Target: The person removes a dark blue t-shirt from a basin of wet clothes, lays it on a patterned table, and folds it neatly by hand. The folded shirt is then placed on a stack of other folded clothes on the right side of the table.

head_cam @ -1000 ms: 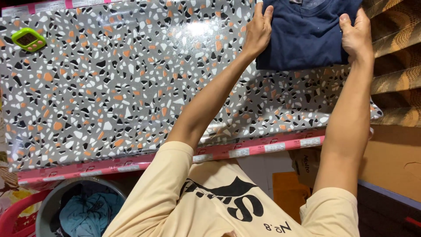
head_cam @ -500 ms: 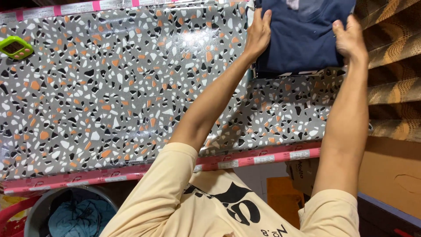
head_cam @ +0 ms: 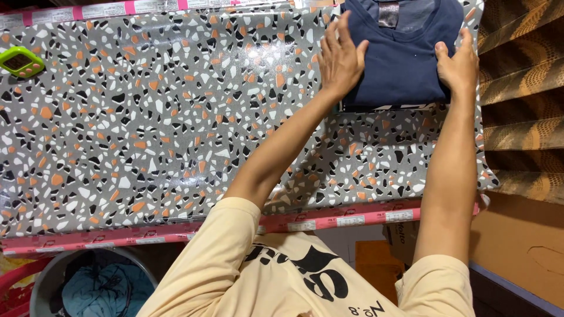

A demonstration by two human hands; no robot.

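A folded navy shirt (head_cam: 405, 64) lies at the far right end of a table covered in a grey terrazzo-pattern sheet (head_cam: 164, 117). My left hand (head_cam: 339, 58) rests flat on the shirt's left edge, fingers spread and partly on the table. My right hand (head_cam: 457, 66) holds the shirt's right edge, thumb on top and fingers along the side. A thin strip of another folded item shows under the shirt's near edge.
A green gadget (head_cam: 20, 60) sits at the table's far left. Below the near pink table edge (head_cam: 329, 222) stands a grey tub (head_cam: 41, 287) of blue-green clothes. Brown patterned folds (head_cam: 520, 88) and cardboard (head_cam: 523, 240) lie to the right.
The shirt has come down from slightly lifted to lying on the table. My left hand went from gripping its edge to lying flat on it; my right hand settled on the right edge.
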